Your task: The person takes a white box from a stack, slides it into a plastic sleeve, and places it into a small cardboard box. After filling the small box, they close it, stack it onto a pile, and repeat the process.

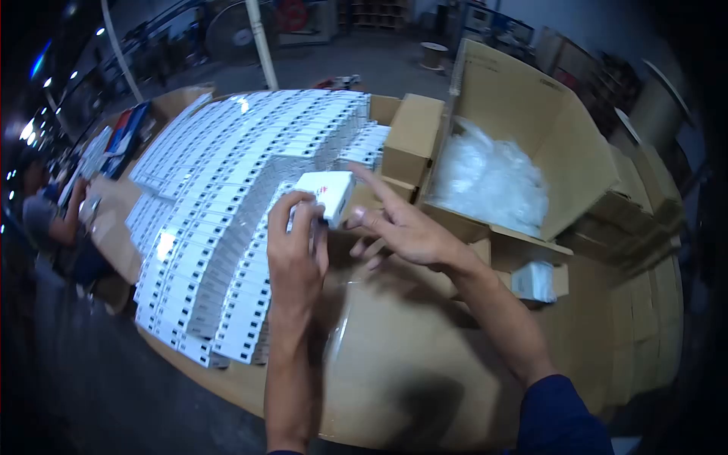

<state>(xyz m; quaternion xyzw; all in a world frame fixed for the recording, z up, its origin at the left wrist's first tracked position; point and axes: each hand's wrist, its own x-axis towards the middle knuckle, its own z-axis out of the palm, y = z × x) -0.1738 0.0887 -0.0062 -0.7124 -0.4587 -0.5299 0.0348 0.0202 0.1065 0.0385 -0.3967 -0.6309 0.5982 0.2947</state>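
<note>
My left hand [292,243] is closed around a small white box [327,189] with red print on its face, held above the table. Just right of that box, my right hand [406,227] has its fingers spread and slightly blurred, with nothing visible in it. Left of my hands, many similar white boxes [220,189] stand in long tight rows, each with a small dark mark near its end. A lower, greyish band of wrapped surface [262,197] runs between the rows.
A large open carton [531,136] on the right holds clear plastic bags [489,178]. A smaller carton [413,136] stands beside it. Below, an open box contains a wrapped white stack [534,282]. Brown cardboard [394,364] covers the table. Another person [57,212] works at far left.
</note>
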